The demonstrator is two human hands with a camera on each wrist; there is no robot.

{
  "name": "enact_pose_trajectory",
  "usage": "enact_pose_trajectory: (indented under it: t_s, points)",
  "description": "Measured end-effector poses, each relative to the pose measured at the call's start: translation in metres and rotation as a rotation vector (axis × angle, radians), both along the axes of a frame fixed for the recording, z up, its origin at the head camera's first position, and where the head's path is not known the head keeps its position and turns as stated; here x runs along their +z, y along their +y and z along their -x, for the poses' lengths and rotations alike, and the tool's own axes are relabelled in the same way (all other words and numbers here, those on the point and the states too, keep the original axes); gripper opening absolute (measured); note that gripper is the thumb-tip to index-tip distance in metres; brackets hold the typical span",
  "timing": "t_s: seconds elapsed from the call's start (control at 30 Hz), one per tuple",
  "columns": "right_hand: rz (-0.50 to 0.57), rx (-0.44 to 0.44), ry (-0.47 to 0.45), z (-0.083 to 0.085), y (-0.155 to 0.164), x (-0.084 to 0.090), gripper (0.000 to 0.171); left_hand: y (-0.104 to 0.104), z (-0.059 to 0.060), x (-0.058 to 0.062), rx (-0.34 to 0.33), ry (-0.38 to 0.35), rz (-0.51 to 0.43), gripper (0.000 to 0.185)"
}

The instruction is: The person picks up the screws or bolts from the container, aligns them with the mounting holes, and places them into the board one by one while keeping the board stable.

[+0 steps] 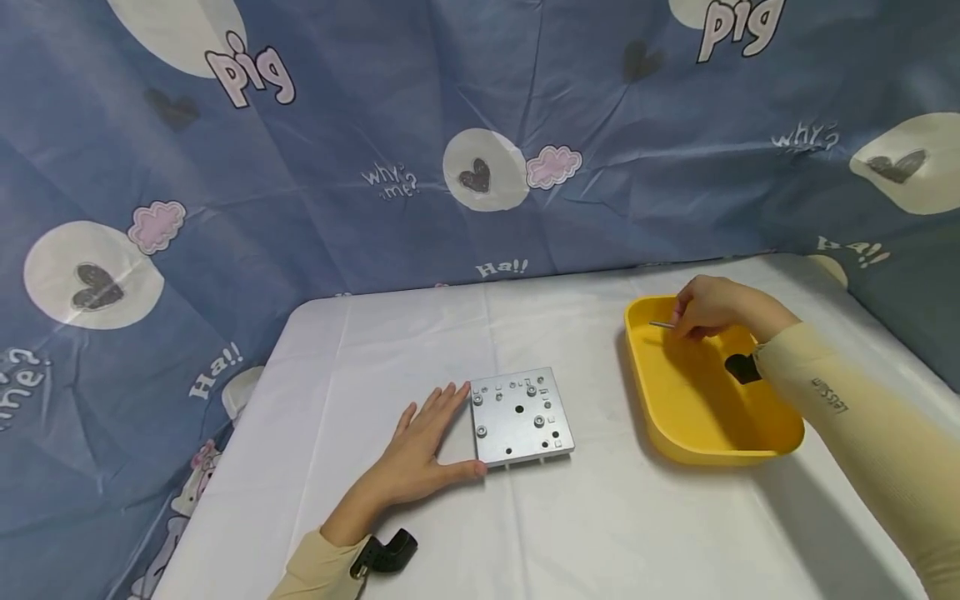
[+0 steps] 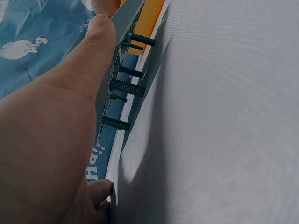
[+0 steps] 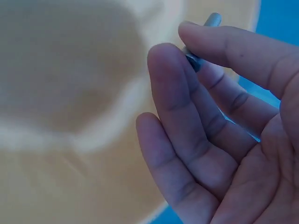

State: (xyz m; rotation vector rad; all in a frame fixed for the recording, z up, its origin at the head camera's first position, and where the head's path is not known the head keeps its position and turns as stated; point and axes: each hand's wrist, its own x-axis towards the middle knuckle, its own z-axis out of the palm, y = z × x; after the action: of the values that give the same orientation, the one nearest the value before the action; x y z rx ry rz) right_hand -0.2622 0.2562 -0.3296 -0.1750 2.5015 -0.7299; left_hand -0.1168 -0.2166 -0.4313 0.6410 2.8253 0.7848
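A square silver metal plate (image 1: 519, 417) lies on the white table, with several socket-head screws and holes in its face. My left hand (image 1: 425, 454) is spread along the plate's left side, index fingertip at the far corner and thumb at the near one. In the left wrist view, threaded screw ends (image 2: 127, 87) stick out from the plate's underside beside my thumb. Over the yellow bin (image 1: 667, 433), my right hand (image 1: 707, 307) pinches a short metal rod (image 3: 214, 19) between thumb and fingers. The rod has a dark end (image 3: 193, 62), and part of it is hidden by the fingertips.
The yellow bin stands to the right of the plate, its walls raised above the white tablecloth (image 1: 390, 342). Behind the table hangs a blue printed cloth (image 1: 337, 208). A black wrist device (image 1: 393, 552) sits at my left cuff.
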Motion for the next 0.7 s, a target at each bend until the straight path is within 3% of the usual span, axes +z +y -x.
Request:
enact_pose_trajectory:
  t_s: [0.2,0.7]
  points:
    - [0.01,-0.001,0.071,-0.003,0.002,0.016,0.021,0.002,-0.002,0.001,0.006,-0.014,0.002,0.116]
    - [0.205,0.06,0.114,-0.026,-0.039,0.033,0.023,0.001,-0.001,0.001,0.002,0.002,0.004,0.115]
